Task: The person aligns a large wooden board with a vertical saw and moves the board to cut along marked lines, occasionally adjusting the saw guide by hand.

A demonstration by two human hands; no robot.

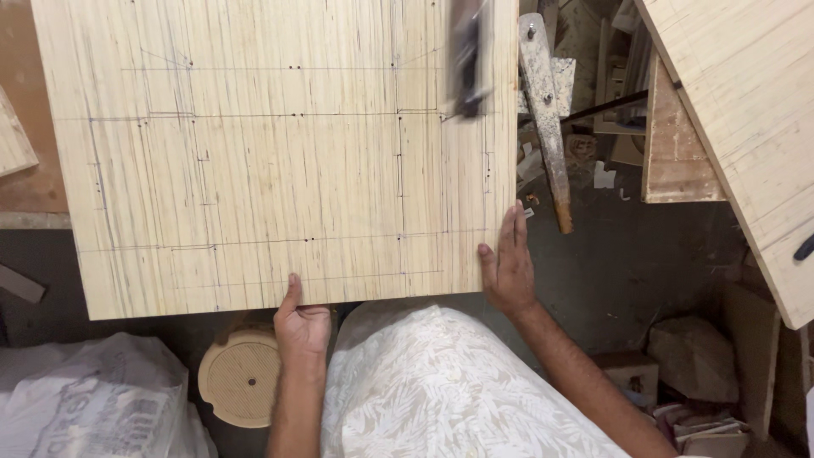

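A large pale plywood board (280, 153), ruled with pencil lines and small dots, is seen lying flat and filling the upper left of the head view. Its near edge is gripped by the left hand (302, 322), thumb on top and fingers curled underneath. The right hand (509, 267) is laid at the board's near right corner, fingers extended and flat along the right edge, nothing clenched.

On the far right part of the board a dark tool (466, 55) is shown blurred; its kind cannot be told. Just beyond the right edge a paint-spattered wooden handle (547, 110) is seen slanting down, apart from the right hand. A second pale board (746, 127) is leaned across the upper right corner, with wood offcuts (674, 148) beside it.

Below the board, a round perforated tan disc (239, 377) is found beside the left forearm. A white plastic sack with grey print (93, 403) is crumpled at lower left. A grey stone lump (694, 356) and a small wooden box (632, 373) are set on the dark floor at lower right
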